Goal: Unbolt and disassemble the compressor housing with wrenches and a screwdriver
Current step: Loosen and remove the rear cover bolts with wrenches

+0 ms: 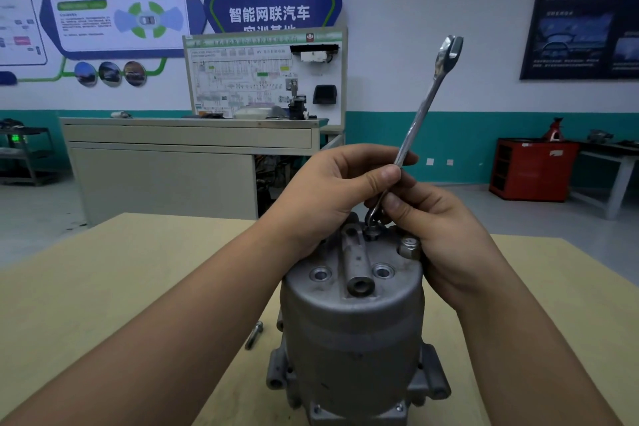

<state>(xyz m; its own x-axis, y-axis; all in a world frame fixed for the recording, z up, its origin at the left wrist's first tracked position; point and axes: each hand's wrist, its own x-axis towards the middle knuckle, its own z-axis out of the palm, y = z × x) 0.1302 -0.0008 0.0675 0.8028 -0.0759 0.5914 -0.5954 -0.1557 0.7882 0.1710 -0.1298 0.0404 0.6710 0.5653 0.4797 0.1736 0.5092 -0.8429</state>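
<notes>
A pale wooden tabletop (103, 287) fills the foreground of a workshop. On the far left wall hang blue-and-green information panels (114, 14), with a grey cabinet (162, 162) below and a wiring-diagram training board (264, 76) behind it. 1 loose bolt (254, 334) lies on the table just left of the compressor housing (352, 322), which stands upright at centre with its base cut off by the frame. The left hand (332, 190) pinches the shank of a combination wrench (425, 107) between thumb and fingers. The wrench tilts up to the right, its ring end over a bolt head (371, 235) on the housing's top. The right hand (446, 242) curls its fingers onto the shank just above the ring, fingertips partly hidden. Far right are a red cabinet (532, 169) and a dark poster (584, 10) whose text is unreadable.
</notes>
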